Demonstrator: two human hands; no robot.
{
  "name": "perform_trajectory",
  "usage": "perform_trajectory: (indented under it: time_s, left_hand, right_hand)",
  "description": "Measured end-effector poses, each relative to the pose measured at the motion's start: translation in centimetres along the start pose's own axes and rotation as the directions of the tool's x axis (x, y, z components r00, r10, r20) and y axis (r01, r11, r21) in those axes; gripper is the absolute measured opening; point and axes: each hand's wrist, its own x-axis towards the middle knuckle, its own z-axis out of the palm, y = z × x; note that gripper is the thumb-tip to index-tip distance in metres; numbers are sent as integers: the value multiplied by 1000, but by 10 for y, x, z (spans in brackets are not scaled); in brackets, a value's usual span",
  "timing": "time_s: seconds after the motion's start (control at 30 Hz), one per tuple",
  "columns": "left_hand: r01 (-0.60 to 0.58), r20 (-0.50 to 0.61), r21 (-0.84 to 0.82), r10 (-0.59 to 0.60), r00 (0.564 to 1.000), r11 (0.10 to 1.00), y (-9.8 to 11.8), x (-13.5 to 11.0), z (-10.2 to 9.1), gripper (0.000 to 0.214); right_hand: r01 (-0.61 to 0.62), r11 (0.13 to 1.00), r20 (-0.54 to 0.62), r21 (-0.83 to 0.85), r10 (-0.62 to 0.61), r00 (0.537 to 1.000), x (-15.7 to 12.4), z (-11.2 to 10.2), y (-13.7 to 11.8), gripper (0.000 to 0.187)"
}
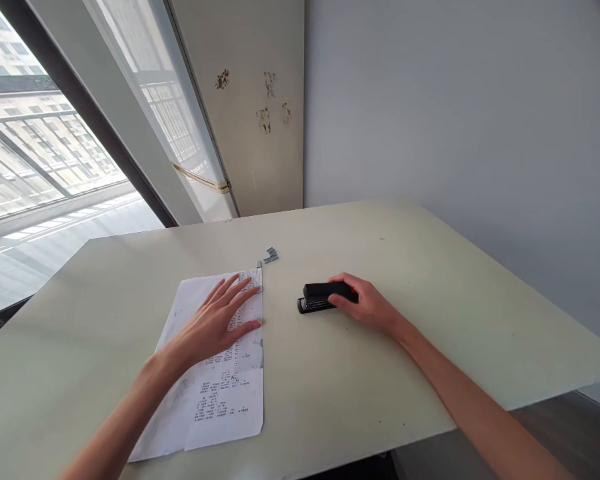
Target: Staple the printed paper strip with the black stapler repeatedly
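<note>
My left hand (225, 319) lies flat with spread fingers on a printed sheet of paper (230, 407), covering part of its text. Whether there is more than one sheet I cannot tell. To the right of the paper, my right hand (363, 300) is closed around the back part of a black stapler (320, 291). The stapler rests on the table with its front end toward the paper, a short gap between them. Several grey strips of staples (271, 255) lie beyond the paper's top right corner, and one small piece (259, 265) sits right at that corner.
Both hands work over a pale table (420, 373) whose right edge runs near a grey wall (455, 100). Behind the table stand a stained cream panel (265, 153) and a glossy door with a gold handle (200, 179). A window (45, 133) is at the left.
</note>
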Motion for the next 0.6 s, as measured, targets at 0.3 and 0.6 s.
perform_trajectory:
  time_s: [0.3,0.6]
  left_hand:
    - [54,-6,59,-54,999,997,-52,-65,-18,79]
    - [-163,-57,96,169,984,982,65,-31,44,83]
  right_hand:
    - [-44,985,-32,166,50,998,2,5,1,38]
    - [-47,928,-181,371,121,976,11,-7,-3,41]
